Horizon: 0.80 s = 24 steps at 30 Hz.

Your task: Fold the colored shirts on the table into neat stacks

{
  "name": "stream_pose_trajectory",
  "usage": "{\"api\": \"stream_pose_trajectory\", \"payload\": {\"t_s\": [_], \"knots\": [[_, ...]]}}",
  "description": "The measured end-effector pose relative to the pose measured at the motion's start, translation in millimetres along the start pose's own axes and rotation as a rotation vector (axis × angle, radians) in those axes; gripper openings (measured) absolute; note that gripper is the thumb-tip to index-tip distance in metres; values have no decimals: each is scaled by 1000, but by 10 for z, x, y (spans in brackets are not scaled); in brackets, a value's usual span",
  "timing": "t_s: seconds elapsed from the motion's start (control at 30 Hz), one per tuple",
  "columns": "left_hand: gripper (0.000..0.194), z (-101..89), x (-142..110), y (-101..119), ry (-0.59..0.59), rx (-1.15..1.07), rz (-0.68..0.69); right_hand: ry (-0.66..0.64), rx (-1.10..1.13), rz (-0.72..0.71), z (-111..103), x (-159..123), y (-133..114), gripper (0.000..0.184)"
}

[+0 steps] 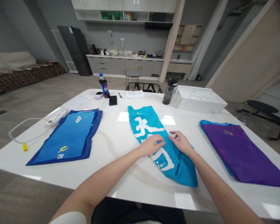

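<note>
A turquoise garment [146, 113] with white lettering and a small yellow-green logo lies folded into a long, narrow shape on the white table, slanting toward me. My left hand [153, 145] rests over its left edge near the middle, fingers bent with a gap between thumb and forefinger. On the opposite side, my right hand [181, 143] is at the garment's right edge, its fingers apart and pointing inward. Neither hand visibly grips the cloth. The garment's near end is slightly rumpled and comes to a corner beside my right forearm.
Folded blue shirts [70, 133] lie left on the table [107, 149]; a purple shirt [245, 152] over blue cloth lies right. Farther back are a cola bottle [104, 87], a black wallet-like item [113, 100], a dark water bottle [170, 91] and a white box [198, 101]. A white cable [25, 119] loops left.
</note>
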<state>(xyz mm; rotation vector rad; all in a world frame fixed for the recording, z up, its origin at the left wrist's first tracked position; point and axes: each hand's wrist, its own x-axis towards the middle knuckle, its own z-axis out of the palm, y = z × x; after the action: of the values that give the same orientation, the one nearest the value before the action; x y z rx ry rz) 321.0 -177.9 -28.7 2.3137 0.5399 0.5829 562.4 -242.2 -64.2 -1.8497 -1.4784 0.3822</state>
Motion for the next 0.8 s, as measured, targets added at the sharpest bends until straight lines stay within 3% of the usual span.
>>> {"api": "stream_pose_trajectory", "payload": {"t_s": [0.1,0.2,0.3,0.4,0.5,0.67,0.8], "knots": [[47,18,250,-323,181,338,-322,-86,-203,-60,124,-374,-170,46],[68,28,452,-645,65,483,-492,-171,-330,-27,289,-603,-465,50],[71,-9,561,-895,-40,520,-463,-273,-328,-60,345,-618,-662,53],[69,-101,598,-1056,-55,544,-397,-340,-260,-68,272,-367,-631,48],[70,-163,591,-1125,-65,551,-368,-259,-339,74,164,50,-406,42],[66,-131,559,-1117,-28,556,-363,-207,-375,194,123,681,-24,40],[67,-106,576,-1100,-18,555,-371,-244,-295,213,155,1031,67,45]]}}
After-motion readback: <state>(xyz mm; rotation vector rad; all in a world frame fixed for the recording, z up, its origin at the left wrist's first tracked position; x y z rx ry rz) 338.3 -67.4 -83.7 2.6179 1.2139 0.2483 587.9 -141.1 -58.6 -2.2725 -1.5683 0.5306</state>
